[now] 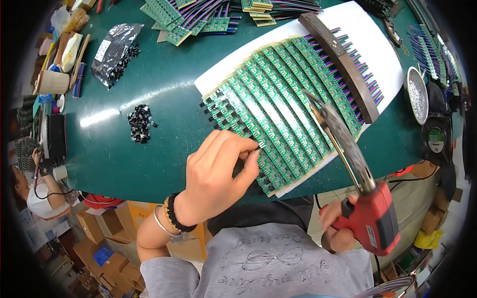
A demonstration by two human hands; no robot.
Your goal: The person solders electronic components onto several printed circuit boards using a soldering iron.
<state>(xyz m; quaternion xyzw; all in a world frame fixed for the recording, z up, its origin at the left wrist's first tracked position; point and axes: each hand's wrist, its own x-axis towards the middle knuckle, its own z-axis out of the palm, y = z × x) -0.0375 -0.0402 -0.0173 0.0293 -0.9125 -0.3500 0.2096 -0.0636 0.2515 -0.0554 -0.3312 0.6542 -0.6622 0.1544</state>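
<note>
My left hand [213,171] is at the near left edge of a panel of green circuit boards [278,104]. Its thumb and forefinger are pinched on a small black component, mostly covered by the fingertips. Several such black parts stick out along that edge of the panel, up and left of my fingers. In my right hand [338,228] is a red soldering gun [370,223], gripped by its handle. The gun's long tip slants up and left over the boards. Under the panel lies a white sheet [382,44], and a dark bar [343,64] rests across the boards' wired end.
A heap of black components [140,124] lies left on the green table [159,169]. Behind it is a plastic bag [117,54] of more. Stacked wired boards [169,20] sit at the back. A metal dish [417,94] stands right. Another person [44,196] is at far left.
</note>
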